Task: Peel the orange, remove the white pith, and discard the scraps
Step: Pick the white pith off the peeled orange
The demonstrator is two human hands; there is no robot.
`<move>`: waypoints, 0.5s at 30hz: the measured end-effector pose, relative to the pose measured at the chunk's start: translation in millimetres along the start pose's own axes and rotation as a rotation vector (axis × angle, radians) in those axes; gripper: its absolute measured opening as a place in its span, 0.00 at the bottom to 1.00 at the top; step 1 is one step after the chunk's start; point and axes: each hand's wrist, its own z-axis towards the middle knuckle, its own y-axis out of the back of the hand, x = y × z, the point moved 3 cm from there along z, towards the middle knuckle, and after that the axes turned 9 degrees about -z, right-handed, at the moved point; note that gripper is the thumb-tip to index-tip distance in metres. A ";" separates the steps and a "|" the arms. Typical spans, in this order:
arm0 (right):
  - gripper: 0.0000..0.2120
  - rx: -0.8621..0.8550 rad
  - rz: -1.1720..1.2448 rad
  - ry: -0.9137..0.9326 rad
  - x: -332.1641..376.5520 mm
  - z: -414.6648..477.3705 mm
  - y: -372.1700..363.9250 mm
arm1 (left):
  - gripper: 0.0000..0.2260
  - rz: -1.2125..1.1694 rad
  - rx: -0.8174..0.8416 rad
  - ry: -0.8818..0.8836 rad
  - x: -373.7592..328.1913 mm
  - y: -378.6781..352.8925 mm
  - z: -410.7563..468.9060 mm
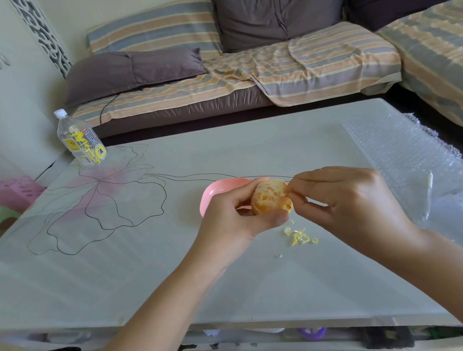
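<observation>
A peeled orange [270,195], still streaked with white pith, is held above the table by my left hand [234,217], fingers over its top and thumb under it. My right hand [350,201] pinches at the orange's right side with thumb and forefinger tips. Small yellowish pith scraps [298,235] lie on the table just below the fruit. A pink dish [217,192] sits behind my left hand, partly hidden by it.
The pale glass table [148,266] has a flower drawing at the left. A clear bottle with a yellow label [81,139] stands at its far left corner. Bubble wrap [413,159] and a white stick [428,194] cover the right side. A striped sofa [243,70] lies beyond.
</observation>
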 end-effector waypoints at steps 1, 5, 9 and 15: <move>0.07 0.008 0.037 -0.018 -0.2 0.5 0.6 | 0.17 0.014 -0.011 0.005 0.6 1.4 0.0; 0.06 0.098 0.193 -0.067 -5.1 -1.0 4.6 | 0.15 -0.011 0.010 0.019 -0.4 5.0 -0.3; 0.09 0.137 0.171 -0.052 -6.5 -1.2 6.6 | 0.10 -0.028 0.055 0.029 -1.4 3.9 -0.8; 0.06 0.109 0.103 -0.061 -2.0 2.1 9.5 | 0.07 -0.058 0.074 0.069 4.3 -2.0 -1.7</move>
